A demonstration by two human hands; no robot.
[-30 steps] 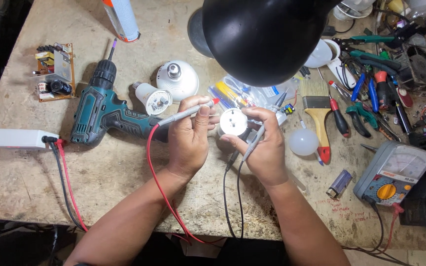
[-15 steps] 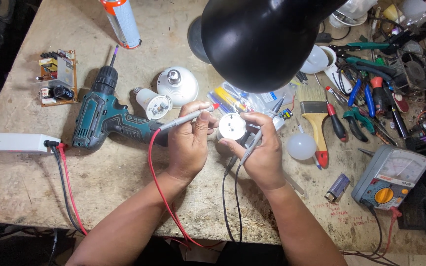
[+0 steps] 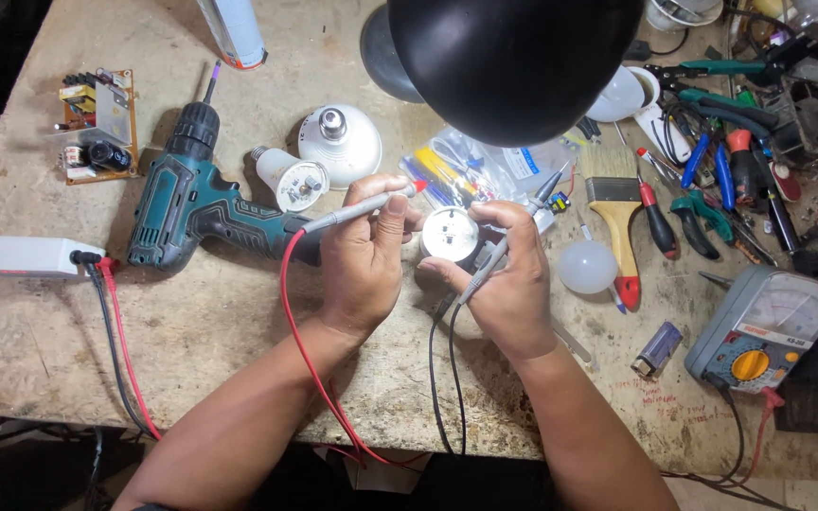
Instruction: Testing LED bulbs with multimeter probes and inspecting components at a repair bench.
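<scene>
Gripping a red-tipped probe (image 3: 362, 206), the left hand (image 3: 364, 260) meets the right hand (image 3: 504, 284), which pinches a round white disc (image 3: 450, 235) and black probe (image 3: 513, 237) mid-surface (image 3: 220, 322).

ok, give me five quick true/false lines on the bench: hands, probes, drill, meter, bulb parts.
1. The left hand holds the red-wired probe. True.
2. The right hand holds a paintbrush. False: it holds the black-wired probe beside the round white disc; the paintbrush lies on the bench.
3. The teal drill lies on its side left of the hands. True.
4. The analog meter sits at the far left. False: it is at the right.
5. A loose white globe lies near the brush. True.
</scene>
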